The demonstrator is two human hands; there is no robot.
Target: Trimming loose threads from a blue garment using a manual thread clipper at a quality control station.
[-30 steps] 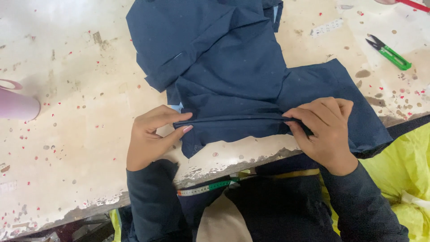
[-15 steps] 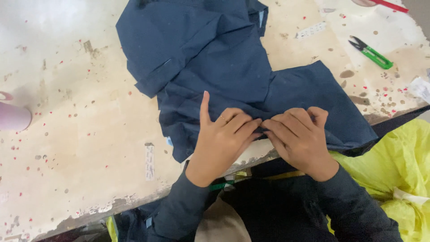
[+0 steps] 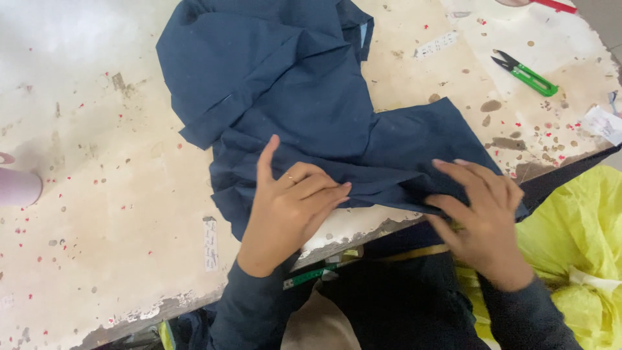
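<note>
A dark navy garment (image 3: 291, 97) lies spread on a worn, stained worktable (image 3: 116, 214), its lower part folded along the table's near edge. My left hand (image 3: 291, 207) rests flat on the folded edge, fingers pointing right. Further right, my right hand (image 3: 483, 214) pinches the same folded edge at the garment's right end, near the table's edge. Both arms wear dark sleeves.
Green-handled thread snips (image 3: 528, 74) lie at the back right of the table. A paper label strip (image 3: 210, 243) is stuck near the front. Yellow fabric (image 3: 576, 246) hangs at the right, below the table. A pink object (image 3: 16, 188) sits at the left edge. A measuring tape (image 3: 317, 273) hangs at my waist.
The hands came together at the middle of the fold, then the right hand slid right along the edge to the garment's end. The left hand stayed pressing near the centre.
</note>
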